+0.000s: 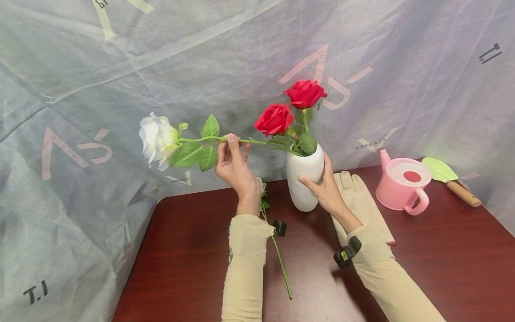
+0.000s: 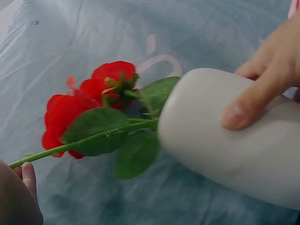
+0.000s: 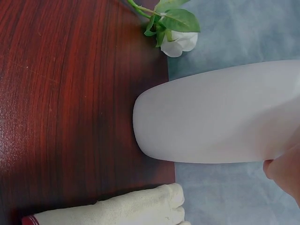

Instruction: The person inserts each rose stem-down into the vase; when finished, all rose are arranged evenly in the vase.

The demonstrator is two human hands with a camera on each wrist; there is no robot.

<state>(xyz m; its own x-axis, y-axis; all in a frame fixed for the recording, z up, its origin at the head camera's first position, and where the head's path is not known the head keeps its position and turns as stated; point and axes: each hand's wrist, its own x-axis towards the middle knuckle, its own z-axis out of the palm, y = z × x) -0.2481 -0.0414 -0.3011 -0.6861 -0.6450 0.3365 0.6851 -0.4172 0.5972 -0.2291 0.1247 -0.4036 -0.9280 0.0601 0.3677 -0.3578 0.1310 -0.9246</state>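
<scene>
My left hand (image 1: 239, 172) pinches the green stem of a white rose (image 1: 156, 139) between thumb and fingers. The stem lies nearly level, its bloom off to the left and its other end at the mouth of a white vase (image 1: 302, 179). My right hand (image 1: 331, 193) grips the vase from the right side, thumb across its front. Two red roses (image 1: 275, 119) stand in the vase and lean over its rim. In the left wrist view the stem (image 2: 89, 139) passes in front of the red blooms and reaches the vase rim; its tip is hidden there.
Another white rose (image 3: 180, 43) lies on the dark red table (image 1: 193, 250), partly behind my left forearm. Right of the vase are beige work gloves (image 1: 364, 205), a pink watering can (image 1: 396, 190) and a green trowel (image 1: 440, 169) with a wooden handle. Grey sheeting hangs behind.
</scene>
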